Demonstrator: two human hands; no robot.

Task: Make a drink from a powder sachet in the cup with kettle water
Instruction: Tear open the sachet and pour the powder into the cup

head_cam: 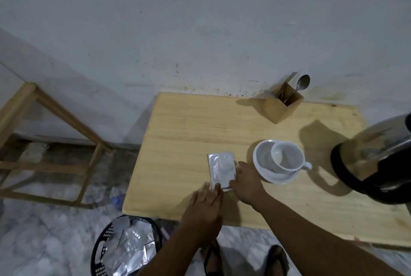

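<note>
The silver sachet (221, 169) lies flat on the worktop (178, 131) at centre frame, just left of the empty cup (287, 156) on its saucer (262, 164). Both hands reach it: the left hand (205, 206) has spread fingers (216, 188) on its lower edge, and the right hand (248, 184) touches its right edge, neither apparently gripping yet. It looks light, thin and slippery, best pinched by a corner. The kettle (378, 160) stands at far right.

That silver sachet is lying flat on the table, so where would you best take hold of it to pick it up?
Probably by its near short edge. The sachet lies flat on the table, with nothing to wrap around, so sliding fingers under the edge nearest the person and pinching the flat seam there seems best. Both hands already touch that end, and the cup crowds its right side.
</note>
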